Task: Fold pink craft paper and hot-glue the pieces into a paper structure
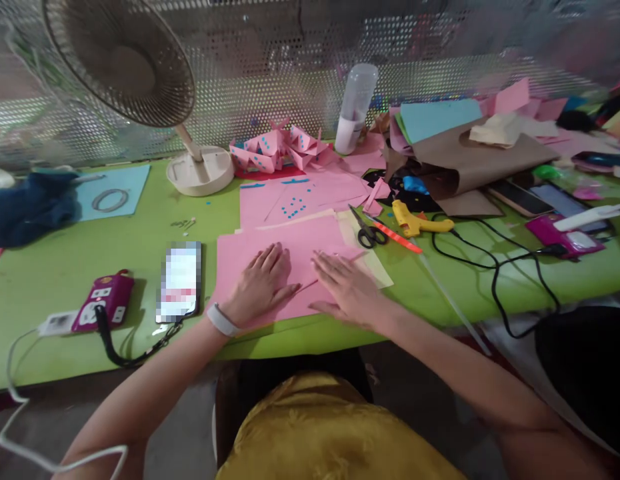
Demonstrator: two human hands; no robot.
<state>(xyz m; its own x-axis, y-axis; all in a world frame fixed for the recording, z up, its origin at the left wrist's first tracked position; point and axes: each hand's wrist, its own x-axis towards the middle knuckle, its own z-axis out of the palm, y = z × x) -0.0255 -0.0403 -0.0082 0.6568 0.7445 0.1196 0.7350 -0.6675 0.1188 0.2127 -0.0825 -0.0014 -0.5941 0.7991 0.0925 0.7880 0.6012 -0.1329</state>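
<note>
Both palms rest on a sheet of pink paper (240, 257) near the table's front edge. My left hand (263, 280) lies flat with its fingers stretched out on the paper. Beside it, my right hand (345, 287) presses flat too, over a folded pink piece (310, 285) whose edge shows between the hands; the rest of it is hidden. Cream paper (377, 267) sticks out from under the right side. Black-handled scissors (373, 235) and an orange cutter (397, 237) lie just beyond my right hand. Behind is another pink sheet (330, 193) with small blue dots on it.
A phone (180, 283) and a purple power socket (104, 303) lie on the left. At the back stand a fan (200, 170), folded pink paper shapes (280, 147) and a bottle (357, 110). A yellow glue gun (415, 220) with a black cord (497, 263) lies right, before stacked papers (440, 120).
</note>
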